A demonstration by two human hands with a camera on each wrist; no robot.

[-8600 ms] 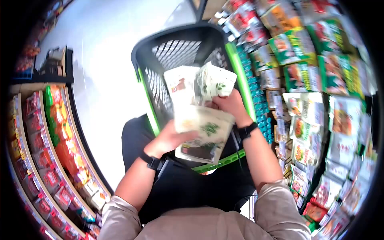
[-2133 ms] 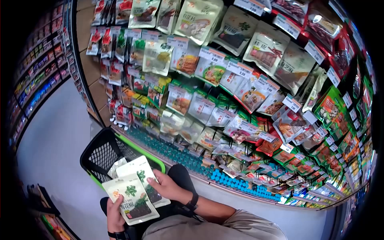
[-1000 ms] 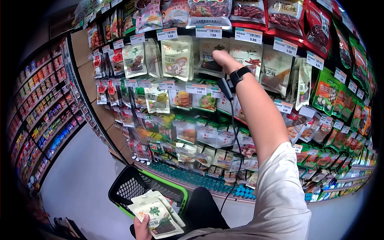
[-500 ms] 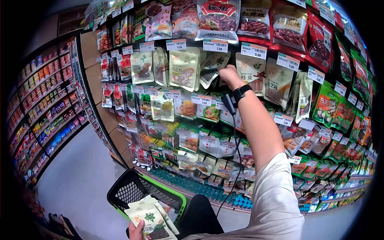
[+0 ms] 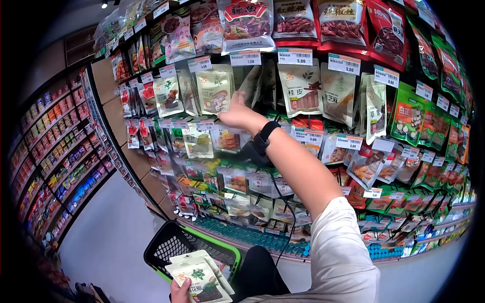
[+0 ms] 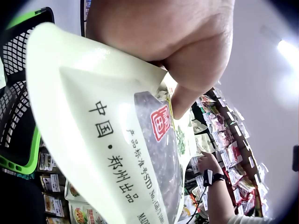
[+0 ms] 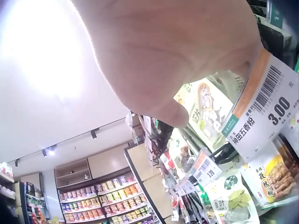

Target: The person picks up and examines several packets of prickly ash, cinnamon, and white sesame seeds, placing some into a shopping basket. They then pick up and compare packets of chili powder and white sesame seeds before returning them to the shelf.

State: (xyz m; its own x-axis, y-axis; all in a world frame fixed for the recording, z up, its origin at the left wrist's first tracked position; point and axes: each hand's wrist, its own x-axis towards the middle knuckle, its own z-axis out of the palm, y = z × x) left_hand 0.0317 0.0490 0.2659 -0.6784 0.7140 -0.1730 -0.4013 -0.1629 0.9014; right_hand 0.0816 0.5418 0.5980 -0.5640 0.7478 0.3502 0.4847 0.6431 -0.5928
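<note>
In the head view my left hand (image 5: 181,290) grips cream packets of Sichuan peppercorns (image 5: 199,283) low by the basket, fanned over one another, with a green sprig and a dark window on the front. Close up, the left wrist view shows the printed lower part of a packet (image 6: 107,135) under that hand. My right hand (image 5: 238,114) reaches into the rack at the right edge of a hanging packet of white slices (image 5: 214,90). Its thumb (image 7: 174,115) overlaps that packet in the right wrist view. I cannot tell whether these fingers pinch a packet.
A black basket (image 5: 169,247) with a green rim stands on the floor by my knee. Around my right hand hang cinnamon packets (image 5: 300,90), price tags (image 5: 295,56) and red chilli bags (image 5: 341,25). A dark cable (image 5: 290,222) trails from my right wrist.
The peppercorn packets have come up from the basket in my left hand. My right hand has let go of them, reached up to the rack, tilted a hanging packet, then shifted left.
</note>
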